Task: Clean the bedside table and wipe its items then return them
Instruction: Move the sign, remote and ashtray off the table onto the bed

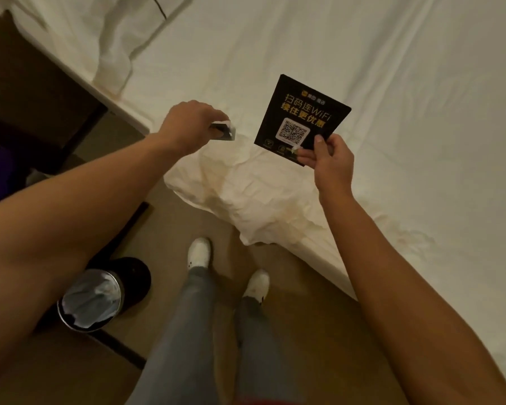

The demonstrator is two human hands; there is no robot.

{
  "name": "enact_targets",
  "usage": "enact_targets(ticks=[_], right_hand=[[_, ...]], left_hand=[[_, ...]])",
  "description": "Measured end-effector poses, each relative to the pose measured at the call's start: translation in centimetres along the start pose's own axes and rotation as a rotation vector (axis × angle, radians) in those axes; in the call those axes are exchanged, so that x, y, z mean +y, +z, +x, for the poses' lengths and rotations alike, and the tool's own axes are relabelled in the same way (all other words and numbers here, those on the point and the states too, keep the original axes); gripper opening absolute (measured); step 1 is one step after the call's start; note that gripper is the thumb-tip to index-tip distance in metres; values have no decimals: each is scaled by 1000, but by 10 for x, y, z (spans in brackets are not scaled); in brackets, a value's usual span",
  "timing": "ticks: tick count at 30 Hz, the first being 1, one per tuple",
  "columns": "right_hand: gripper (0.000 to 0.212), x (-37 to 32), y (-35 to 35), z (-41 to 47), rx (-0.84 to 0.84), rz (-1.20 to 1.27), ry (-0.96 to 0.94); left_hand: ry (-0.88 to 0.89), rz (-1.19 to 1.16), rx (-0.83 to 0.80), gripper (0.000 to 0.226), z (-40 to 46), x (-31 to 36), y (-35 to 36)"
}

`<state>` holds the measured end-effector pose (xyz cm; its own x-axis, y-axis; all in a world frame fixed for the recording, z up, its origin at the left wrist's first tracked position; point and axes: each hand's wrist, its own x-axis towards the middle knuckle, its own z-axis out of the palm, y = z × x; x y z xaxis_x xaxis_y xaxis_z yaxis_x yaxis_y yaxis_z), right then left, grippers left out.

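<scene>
At the lower left of the frame, a lined waste bin (pixel 89 302) is seen on the floor beside two white shoes (pixel 199 252). Higher, at centre right, a black WiFi card (pixel 301 118) is pinched at its lower corner by the right hand (pixel 327 159), along with what may be a scrap of tissue. At centre left, a small dark object (pixel 224 131) is gripped in the curled fingers of the left hand (pixel 187 127). Both are held above the white bed (pixel 392 83). The wiping step appears under way; next, the card must be wiped and carried to the worktop, largely out of view.
</scene>
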<state>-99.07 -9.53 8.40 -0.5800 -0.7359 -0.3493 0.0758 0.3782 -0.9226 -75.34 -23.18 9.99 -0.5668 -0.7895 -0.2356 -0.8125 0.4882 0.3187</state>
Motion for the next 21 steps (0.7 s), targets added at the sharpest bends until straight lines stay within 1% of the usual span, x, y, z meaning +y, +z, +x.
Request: enact_targets(ticks=[7,10,13,21], right_hand=[[14,17,-20,6,189,-5,60],[12,28,-20,1,235,8,109],[11,40,-12,-5,239,-15,141],[13,52,13,-11,215,-42,164]], left_hand=[[132,29,-106,27,45,4,17],[215,35,-151,31,55,7,27],[290,69,-185,32,64,5,39],[407,181,-162,32,77,-11,56]])
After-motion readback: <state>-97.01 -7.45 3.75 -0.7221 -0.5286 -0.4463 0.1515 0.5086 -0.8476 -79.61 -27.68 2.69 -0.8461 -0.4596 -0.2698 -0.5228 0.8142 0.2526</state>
